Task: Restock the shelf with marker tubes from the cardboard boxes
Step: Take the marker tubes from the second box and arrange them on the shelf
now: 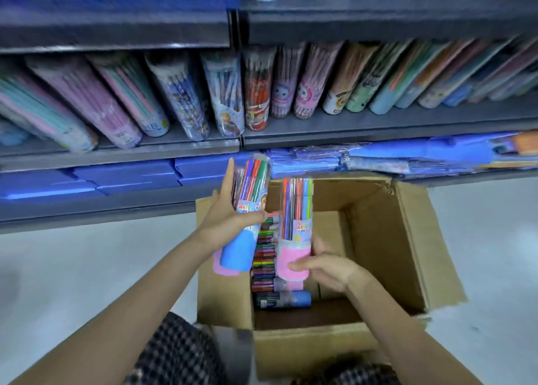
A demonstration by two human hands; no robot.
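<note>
An open cardboard box [407, 239] stands on the floor below the shelf. My left hand [230, 215] grips a clear marker tube with a blue base [247, 210], tilted, over the box's left wall; a second tube with a pink base [225, 268] shows behind it in the same grasp. My right hand [323, 265] holds a pink-based marker tube [295, 227] upright inside the box. Several more marker tubes [273, 279] lie stacked in the box's left side, one blue-capped at the front.
The grey shelf [378, 128] carries a row of leaning pencil tubes [224, 93]. Blue packets [128, 175] fill the lower shelf behind the box. A pale floor lies left and right of the box. Checked trousers show at the bottom edge.
</note>
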